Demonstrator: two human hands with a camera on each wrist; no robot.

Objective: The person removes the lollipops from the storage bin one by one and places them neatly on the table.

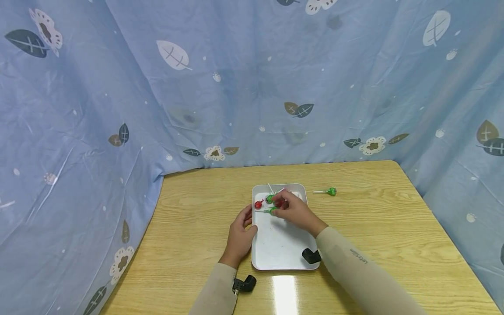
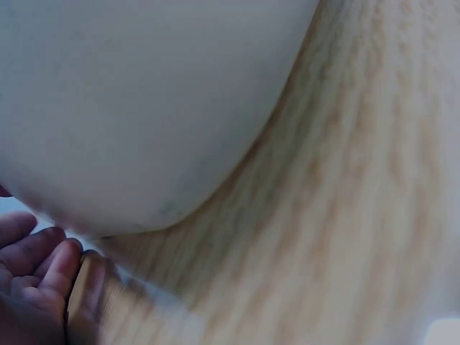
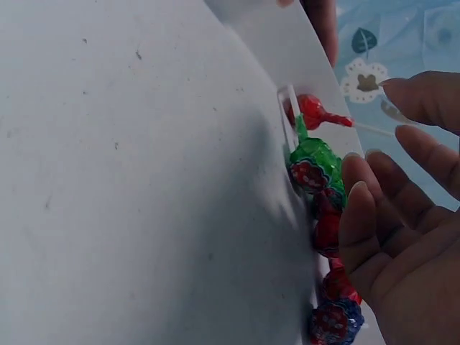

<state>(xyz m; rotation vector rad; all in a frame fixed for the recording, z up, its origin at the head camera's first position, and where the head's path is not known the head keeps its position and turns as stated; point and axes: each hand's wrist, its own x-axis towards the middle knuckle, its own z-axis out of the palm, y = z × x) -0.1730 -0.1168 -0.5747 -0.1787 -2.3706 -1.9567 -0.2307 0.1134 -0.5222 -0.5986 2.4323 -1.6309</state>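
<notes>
A white tray [image 1: 281, 245] lies on the table with several wrapped lollipops towards its far end. My left hand [image 1: 240, 234] holds its left rim, fingers along the outside wall and thumb over the edge. My right hand [image 1: 295, 212] is over the lollipops, reaching in from the right. In the right wrist view its fingers are loosely bent and thumb and forefinger stand apart, with nothing between them. Its fingertips are right beside a green lollipop [image 3: 314, 162]. A red lollipop [image 3: 309, 111] lies past that one, and a blue-wrapped lollipop [image 3: 338, 321] lies at the nearer end, partly hidden.
Another green lollipop [image 1: 332, 191] lies on the wooden table [image 1: 362, 210], right of the tray's far corner. A blue patterned curtain [image 1: 244, 87] hangs behind the table and along both sides. Black wrist cameras [image 1: 246, 283] sit on both forearms.
</notes>
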